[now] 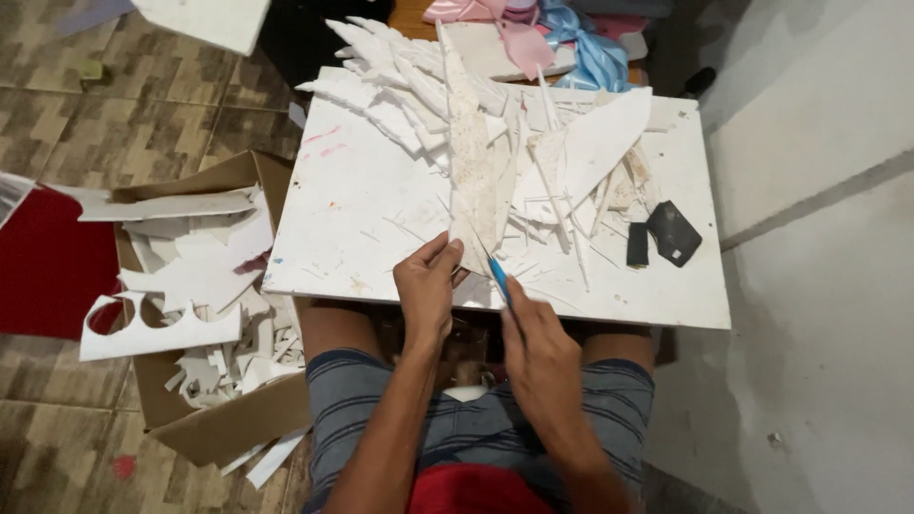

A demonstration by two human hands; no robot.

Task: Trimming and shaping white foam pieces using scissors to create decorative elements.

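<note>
A floor of brown patterned tiles (57, 124) spreads out to the left of the hands, and a pale grey wall (819, 238) rises to their right; a flat white rectangular board serving as a desk (362, 209) lies across the person's knees, just ahead of both hands, its surface scuffed and flecked with small colour marks; the person sits in blue-grey striped shorts (371, 400) beneath the wrists.

A long narrow leaf-shaped piece of white foam (473, 171) runs away from the hands up the middle of the desk, its face mottled and yellowish; the left hand (427, 286) pinches its near end between thumb and fingers; the right hand (541, 357) is closed around a slim blue-handled craft knife (499, 278), whose tip meets the near edge of the piece; beyond it lies a heap of white pointed foam offcuts and slivers (419, 86), and a broad white foam leaf shape (605, 138) lies ahead and to the right.

An open brown cardboard box (214, 424) stands on the floor left of the left hand, filled with white foam scraps (205, 276); a curved white cut-out (157, 328) lies across its edge; a red sheet (43, 266) sits further left; two small dark flat pieces (666, 233) rest on the desk right of the hands; pink and pale blue satin ribbons (562, 33) lie at the far edge.
</note>
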